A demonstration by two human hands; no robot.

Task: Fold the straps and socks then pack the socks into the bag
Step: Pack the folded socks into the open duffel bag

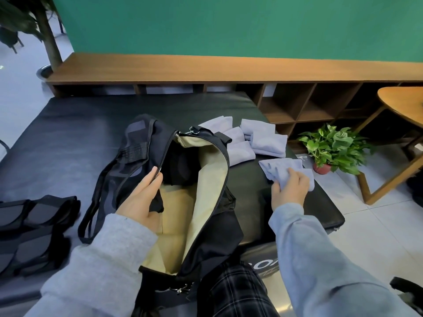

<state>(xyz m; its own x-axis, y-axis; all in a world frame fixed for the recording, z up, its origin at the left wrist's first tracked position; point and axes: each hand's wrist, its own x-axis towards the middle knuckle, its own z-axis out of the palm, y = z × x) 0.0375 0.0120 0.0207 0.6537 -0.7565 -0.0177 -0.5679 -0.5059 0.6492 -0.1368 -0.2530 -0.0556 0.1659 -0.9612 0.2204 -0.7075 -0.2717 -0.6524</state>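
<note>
Bag [206,234] sits unzipped on the black padded bench [68,138], mouth wide open toward the camera. Cream lining visible on the floor and right wall of the main compartment. Something dark lies deep at the far end inside; can't tell what it is. No lavender fabric visible inside.

Left hand [139,200] is at the bag's left rim, fingers mostly straight and reaching into the opening, resting against the zipper edge and the dark fabric there. Can't tell whether the thumb is pinching the rim.

Right hand [290,188] is right of the bag, fingers curled down onto a lavender sock [278,167] that lies on the bench; it grips the sock's near end. Sock looks folded, a bit rumpled.

Folded socks [258,138], same lavender, in a cluster on the bench behind the held one, just beside the bag's far right end. Several bundles, touching or overlapping.

Folded black straps [34,229] stacked at the bench's left edge, well apart from the socks. Bag's own carry strap [96,202] trails off its left side.

Background: wooden cubby shelf [297,106], potted plant [332,147] on the floor, wooden side table [402,104] at right.
</note>
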